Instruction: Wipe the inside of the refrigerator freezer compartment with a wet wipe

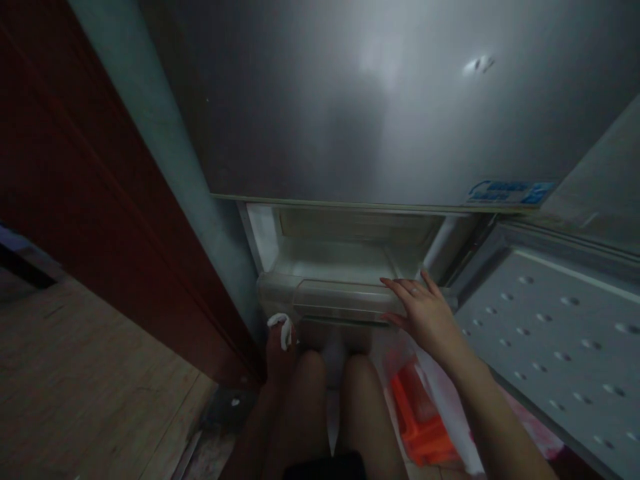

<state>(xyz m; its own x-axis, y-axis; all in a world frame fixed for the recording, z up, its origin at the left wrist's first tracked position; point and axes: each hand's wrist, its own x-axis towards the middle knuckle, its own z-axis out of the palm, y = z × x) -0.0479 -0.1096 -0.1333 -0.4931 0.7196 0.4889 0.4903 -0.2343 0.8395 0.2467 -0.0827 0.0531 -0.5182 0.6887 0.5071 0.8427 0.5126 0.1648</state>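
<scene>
Translucent plastic drawer [325, 293] sits pulled out low in the open fridge, long axis left–right | right hand [425, 313] nearer, grip spread flat on its front right edge | left hand [278, 347] near left, grip clamped on white cloth [283, 328]

1. Print on the blue sticker [510, 193] too blurred to read.
2. Fingers of left hand [279, 350] hidden under white cloth [283, 328]; grip unclear.
3. Orange item [419, 417] veiled by plastic bag [450, 407], hidden partly behind right forearm.
4. Open freezer door [560, 333] cut off at right edge.
5. Drawer [330, 297] interior dim, contents indistinct.
</scene>
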